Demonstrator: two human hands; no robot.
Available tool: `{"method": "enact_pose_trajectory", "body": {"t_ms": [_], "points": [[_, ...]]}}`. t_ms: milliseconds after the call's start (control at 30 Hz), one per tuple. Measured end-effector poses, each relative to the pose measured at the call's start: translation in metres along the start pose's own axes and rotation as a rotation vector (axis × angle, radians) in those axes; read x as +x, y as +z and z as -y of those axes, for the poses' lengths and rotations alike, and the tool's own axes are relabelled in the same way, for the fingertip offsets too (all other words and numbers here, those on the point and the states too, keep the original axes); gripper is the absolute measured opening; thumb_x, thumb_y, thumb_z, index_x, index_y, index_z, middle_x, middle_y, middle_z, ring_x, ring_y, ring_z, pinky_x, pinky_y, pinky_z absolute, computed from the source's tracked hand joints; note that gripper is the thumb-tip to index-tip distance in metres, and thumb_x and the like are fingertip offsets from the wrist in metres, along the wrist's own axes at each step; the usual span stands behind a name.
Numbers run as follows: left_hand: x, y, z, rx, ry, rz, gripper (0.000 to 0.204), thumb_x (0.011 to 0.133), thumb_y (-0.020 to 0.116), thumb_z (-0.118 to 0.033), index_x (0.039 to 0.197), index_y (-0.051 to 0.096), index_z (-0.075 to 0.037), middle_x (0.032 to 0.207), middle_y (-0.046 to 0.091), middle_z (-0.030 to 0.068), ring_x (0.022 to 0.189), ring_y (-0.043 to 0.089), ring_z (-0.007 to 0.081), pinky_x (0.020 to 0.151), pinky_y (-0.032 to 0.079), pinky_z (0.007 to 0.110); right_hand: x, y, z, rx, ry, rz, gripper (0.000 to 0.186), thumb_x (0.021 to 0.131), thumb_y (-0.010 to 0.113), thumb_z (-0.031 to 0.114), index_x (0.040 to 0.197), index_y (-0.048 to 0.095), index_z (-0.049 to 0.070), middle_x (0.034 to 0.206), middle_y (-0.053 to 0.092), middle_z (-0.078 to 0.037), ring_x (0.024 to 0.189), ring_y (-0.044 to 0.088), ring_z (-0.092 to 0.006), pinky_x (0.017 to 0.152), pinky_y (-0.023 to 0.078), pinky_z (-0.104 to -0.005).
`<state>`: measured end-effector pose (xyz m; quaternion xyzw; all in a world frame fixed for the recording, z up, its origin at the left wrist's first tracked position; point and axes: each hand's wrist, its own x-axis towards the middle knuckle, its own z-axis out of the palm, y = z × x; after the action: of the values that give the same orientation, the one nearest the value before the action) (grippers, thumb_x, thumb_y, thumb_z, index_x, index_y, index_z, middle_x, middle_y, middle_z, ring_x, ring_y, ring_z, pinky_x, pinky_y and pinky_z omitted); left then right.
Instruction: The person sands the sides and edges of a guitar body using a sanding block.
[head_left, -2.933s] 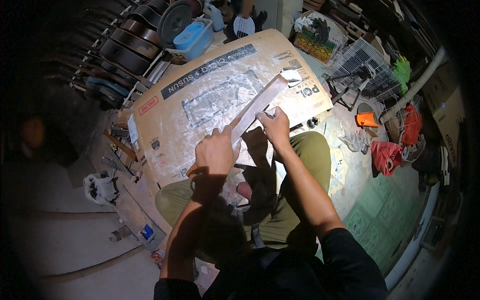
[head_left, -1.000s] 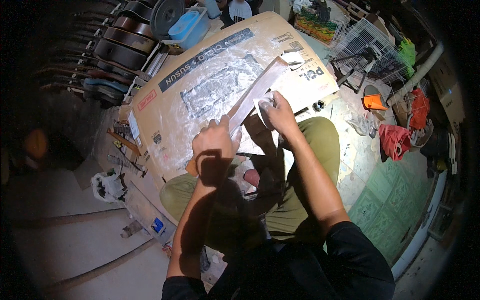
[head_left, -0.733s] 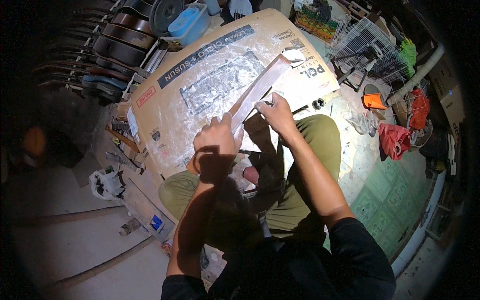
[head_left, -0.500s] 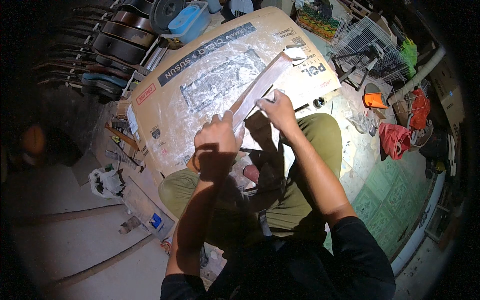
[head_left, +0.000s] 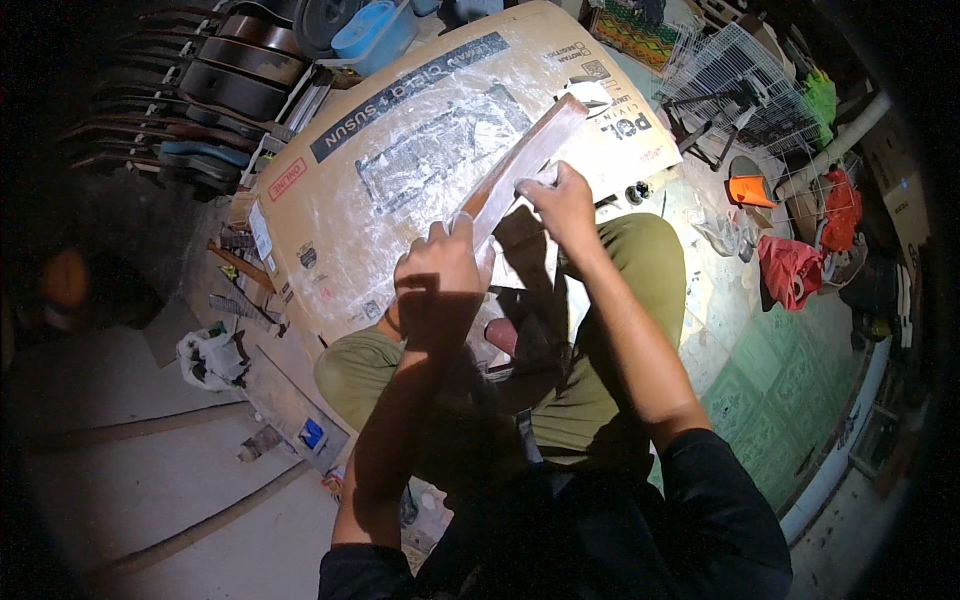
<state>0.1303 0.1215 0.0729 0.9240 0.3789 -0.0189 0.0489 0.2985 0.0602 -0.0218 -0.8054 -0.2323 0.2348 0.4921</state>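
A long wooden bar (head_left: 535,142), brown along one side and pale with dust on the other, slants from my lap up over a flattened cardboard sheet (head_left: 350,255). My left hand (head_left: 440,272) is wrapped round its lower part, thumb on the near side and fingers over the far side. Farther up, my right hand (head_left: 565,208) is closed in a pinch against the bar's right edge. What sits between those fingertips, if anything, is too small to make out. A dark red rounded object (head_left: 501,337) lies between my legs, partly in shadow.
White dust covers much of the cardboard. Several guitars (head_left: 235,85) stand in a row at the far left, near a blue tub (head_left: 385,45). A wire cage (head_left: 745,85), a black stand (head_left: 715,120), an orange object (head_left: 750,191) and a red bag (head_left: 790,270) lie to the right.
The bar has tipped slightly, so more of its brown side shows. My right hand has shifted a little up and to the right; my left hand keeps its hold.
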Motion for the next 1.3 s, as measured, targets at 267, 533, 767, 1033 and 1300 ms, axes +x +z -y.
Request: {"method": "enact_pose_trajectory", "body": {"t_ms": [267,533,767,1033,1300], "points": [[0.002,-0.003,-0.002,0.028,-0.049,0.032,0.043,0.082,0.075,-0.043,0.111,0.065,-0.012,0.096,0.069,0.0183,0.086,0.071,0.0372,0.071,0.057,0.047,-0.003,0.006,0.001,0.062,-0.068,0.007,0.042,0.077,0.081,0.029,0.084,0.059,-0.006,0.08,0.067,-0.023,0.073,0.065,-0.0295,0.071,0.051,-0.0418],[0.005,-0.01,0.001,-0.003,-0.057,0.023,0.042,0.082,0.075,-0.042,0.11,0.067,-0.012,0.094,0.07,0.0185,0.086,0.071,0.0378,0.072,0.057,0.047,0.004,0.001,-0.001,-0.046,-0.055,0.029,0.038,0.08,0.079,0.026,0.084,0.057,-0.005,0.078,0.065,-0.021,0.071,0.063,-0.0253,0.068,0.051,-0.04],[0.007,-0.012,-0.001,-0.002,-0.072,0.016,0.043,0.081,0.076,-0.043,0.11,0.068,-0.012,0.094,0.071,0.0177,0.087,0.071,0.0378,0.073,0.057,0.047,0.002,0.006,0.0,0.007,-0.072,0.054,0.041,0.08,0.079,0.028,0.087,0.058,-0.006,0.083,0.066,-0.027,0.077,0.068,-0.0355,0.072,0.052,-0.0425],[0.003,-0.012,0.001,-0.019,-0.069,0.003,0.042,0.082,0.075,-0.044,0.109,0.069,-0.012,0.095,0.071,0.0175,0.086,0.071,0.0375,0.073,0.057,0.047,0.003,-0.009,0.021,-0.053,-0.038,-0.149,0.036,0.081,0.079,0.024,0.088,0.059,-0.004,0.078,0.068,-0.023,0.071,0.068,-0.0317,0.069,0.053,-0.0412],[0.006,-0.007,0.005,-0.015,-0.009,-0.085,0.042,0.081,0.075,-0.045,0.106,0.069,-0.011,0.087,0.071,0.0182,0.082,0.071,0.0385,0.07,0.057,0.048,0.006,-0.005,-0.002,0.094,-0.134,-0.059,0.032,0.082,0.079,0.023,0.089,0.063,-0.004,0.081,0.07,-0.019,0.074,0.068,-0.0258,0.073,0.053,-0.0382]]}}
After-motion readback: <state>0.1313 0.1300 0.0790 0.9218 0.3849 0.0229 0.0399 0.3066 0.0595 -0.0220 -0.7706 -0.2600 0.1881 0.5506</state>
